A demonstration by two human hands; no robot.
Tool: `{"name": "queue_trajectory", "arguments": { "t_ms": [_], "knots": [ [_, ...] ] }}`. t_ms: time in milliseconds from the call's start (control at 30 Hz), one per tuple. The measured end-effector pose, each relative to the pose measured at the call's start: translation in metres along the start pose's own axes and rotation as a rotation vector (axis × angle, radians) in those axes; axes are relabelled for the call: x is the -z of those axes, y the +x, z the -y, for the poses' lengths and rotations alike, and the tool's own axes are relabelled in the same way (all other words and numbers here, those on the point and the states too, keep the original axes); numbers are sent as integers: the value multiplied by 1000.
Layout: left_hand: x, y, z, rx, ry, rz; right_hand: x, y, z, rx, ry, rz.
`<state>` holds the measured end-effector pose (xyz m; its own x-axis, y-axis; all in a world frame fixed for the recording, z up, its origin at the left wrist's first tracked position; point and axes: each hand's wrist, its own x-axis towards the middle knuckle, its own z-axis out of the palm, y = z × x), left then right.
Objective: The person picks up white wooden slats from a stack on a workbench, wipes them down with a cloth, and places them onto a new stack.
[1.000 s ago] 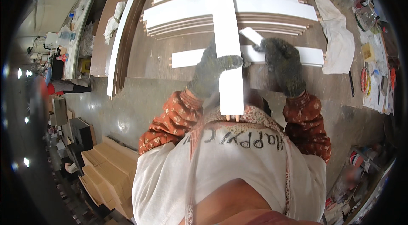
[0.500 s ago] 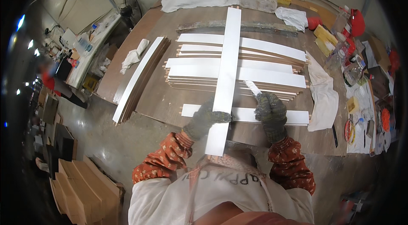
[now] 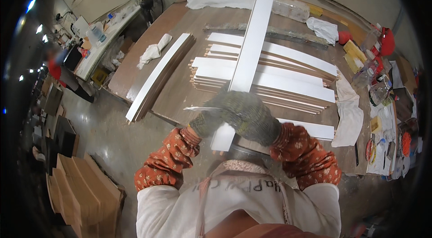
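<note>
A long white slat (image 3: 254,42) with small wooden pegs at its ends slants upward from my lap over the table. My left hand (image 3: 203,124), in a dark knitted glove, grips it near its lower end. My gloved right hand (image 3: 249,114) lies across the slat, closed and slightly blurred, covering part of my left hand's fingers. A thin white strip (image 3: 197,108) pokes out leftward from beneath the right hand; its kind cannot be made out. Beyond my hands lies a stack of similar white slats (image 3: 292,77). Another single slat (image 3: 315,129) rests near the table's front edge.
More slats (image 3: 157,76) are stacked along the table's left side, beside a crumpled white cloth (image 3: 154,51). White cloth (image 3: 348,112), bottles (image 3: 380,89) and yellow sponges (image 3: 354,56) line the right. Cardboard (image 3: 83,193) stands on the floor at left; a person (image 3: 67,76) is farther off.
My right hand has swung left from beside the slat to across it, bringing the thin white strip along. The held slat tilts more to the right at its far end; the whole view has shifted.
</note>
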<state>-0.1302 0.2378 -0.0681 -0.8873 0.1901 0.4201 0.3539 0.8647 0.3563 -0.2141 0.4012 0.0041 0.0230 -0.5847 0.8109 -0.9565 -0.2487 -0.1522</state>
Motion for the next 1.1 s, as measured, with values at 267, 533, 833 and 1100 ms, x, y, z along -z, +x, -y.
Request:
{"name": "queue_trajectory", "arguments": {
  "t_ms": [267, 533, 833, 1100],
  "knots": [
    [65, -17, -28, 520, -673, 147, 30, 42, -103, -284, 39, 20],
    [125, -102, 30, 389, 316, -162, 77, 39, -121, -460, -36, -475],
    [173, -106, 101, 703, 649, 16, 40, -20, -96, -419, -570, -375],
    [179, -97, 121, 510, 271, -120, 34, -27, -64, -795, 291, -796]
  ]
}}
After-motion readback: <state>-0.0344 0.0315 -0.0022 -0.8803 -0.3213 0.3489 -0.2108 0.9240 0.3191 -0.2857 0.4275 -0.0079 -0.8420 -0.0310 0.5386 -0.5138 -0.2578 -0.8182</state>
